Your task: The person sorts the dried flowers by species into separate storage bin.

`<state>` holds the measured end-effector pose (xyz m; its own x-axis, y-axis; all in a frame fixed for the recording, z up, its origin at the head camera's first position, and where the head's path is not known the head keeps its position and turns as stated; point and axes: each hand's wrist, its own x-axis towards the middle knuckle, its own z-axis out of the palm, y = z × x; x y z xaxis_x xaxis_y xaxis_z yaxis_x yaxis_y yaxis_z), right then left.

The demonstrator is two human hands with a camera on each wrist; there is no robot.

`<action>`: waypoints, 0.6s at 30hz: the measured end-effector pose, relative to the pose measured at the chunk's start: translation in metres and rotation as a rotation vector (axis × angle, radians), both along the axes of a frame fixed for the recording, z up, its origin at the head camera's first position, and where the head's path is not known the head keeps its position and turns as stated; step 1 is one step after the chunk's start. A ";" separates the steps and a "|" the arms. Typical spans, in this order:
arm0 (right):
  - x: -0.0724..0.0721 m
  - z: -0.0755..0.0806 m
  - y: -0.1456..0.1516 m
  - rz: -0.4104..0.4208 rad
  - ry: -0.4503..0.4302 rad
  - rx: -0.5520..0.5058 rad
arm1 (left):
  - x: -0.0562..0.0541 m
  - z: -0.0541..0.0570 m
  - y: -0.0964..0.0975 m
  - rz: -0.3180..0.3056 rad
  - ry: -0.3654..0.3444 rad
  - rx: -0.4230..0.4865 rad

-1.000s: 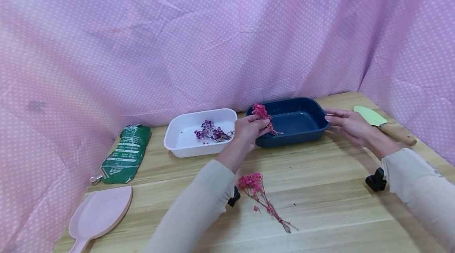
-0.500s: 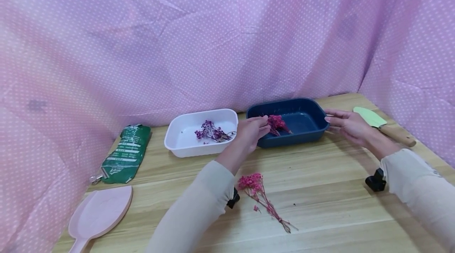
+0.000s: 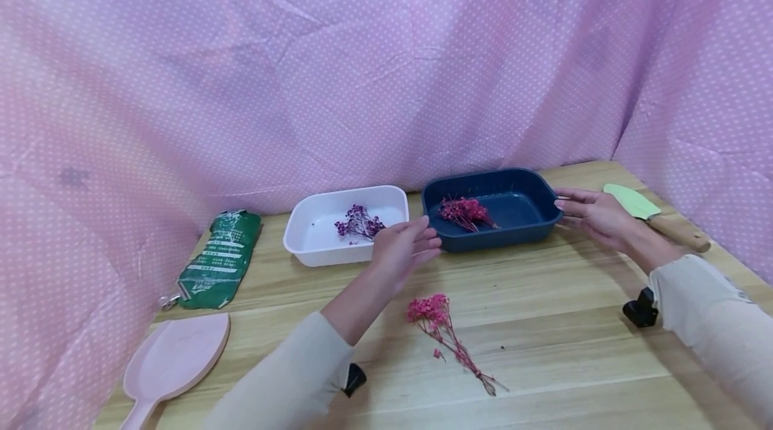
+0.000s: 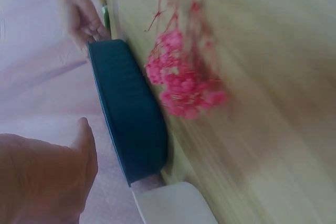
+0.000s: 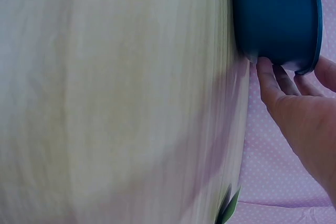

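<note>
In the head view my left hand hangs over the front right corner of the white tray, its fingers loosely extended and holding nothing. A bunch of pink dried flowers lies in the left part of the dark blue tray. My right hand reaches to that tray's right end. In the right wrist view its fingers rest against the end wall, with the thumb close by the rim. Purple dried flowers lie in the white tray, partly hidden by my left hand. Another pink bunch lies on the table.
On the left are a green packet and a pink scoop-shaped tool. A spatula with a light green blade and wooden handle lies beyond my right hand. Dotted pink cloth hangs behind the wooden table.
My left hand lets go of a pink bunch, which now lies in the blue tray, and draws back to the left. The right hand stays at the tray's end.
</note>
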<state>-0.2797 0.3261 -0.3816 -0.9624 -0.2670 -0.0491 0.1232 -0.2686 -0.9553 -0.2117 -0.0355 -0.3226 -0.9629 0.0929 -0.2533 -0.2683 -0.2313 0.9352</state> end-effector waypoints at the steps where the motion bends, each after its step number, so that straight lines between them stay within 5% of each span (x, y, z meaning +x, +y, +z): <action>1: 0.000 0.000 0.000 0.002 0.001 -0.002 | 0.004 -0.001 -0.005 -0.004 0.001 -0.012; 11: -0.002 0.000 0.000 0.007 0.001 -0.013 | 0.038 0.003 -0.051 -0.043 0.018 -0.103; 18: -0.001 0.000 0.000 0.010 -0.009 -0.025 | 0.060 -0.001 -0.066 -0.085 -0.072 -0.173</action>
